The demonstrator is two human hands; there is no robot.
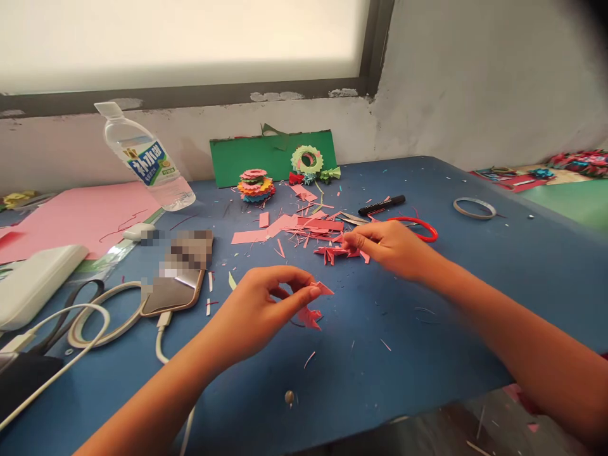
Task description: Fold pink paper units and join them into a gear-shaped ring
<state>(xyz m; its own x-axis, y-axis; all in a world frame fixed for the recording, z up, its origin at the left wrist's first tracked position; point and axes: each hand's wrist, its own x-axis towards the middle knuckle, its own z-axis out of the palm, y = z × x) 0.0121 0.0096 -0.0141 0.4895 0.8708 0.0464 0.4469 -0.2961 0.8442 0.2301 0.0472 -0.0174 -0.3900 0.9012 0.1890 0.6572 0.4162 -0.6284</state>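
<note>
My left hand (266, 310) hovers over the blue table (427, 316), thumb and fingers pinched on a small folded pink paper piece (323, 289). Just below it a red folded paper piece (310, 316) lies on the table. My right hand (387, 247) reaches to the left, its fingertips closed on the small folded red and pink paper pieces (335, 253) that lie in a cluster. Behind them spreads a heap of pink paper scraps (294, 225).
Red-handled scissors (418, 227) and a black marker (381, 204) lie behind my right hand. A tape ring (474, 208) is at the right. A phone (178, 278) with cable, a water bottle (145, 158), pink paper sheets (71, 218), green card (270, 155) and paper flowers (256, 185) sit at left and back.
</note>
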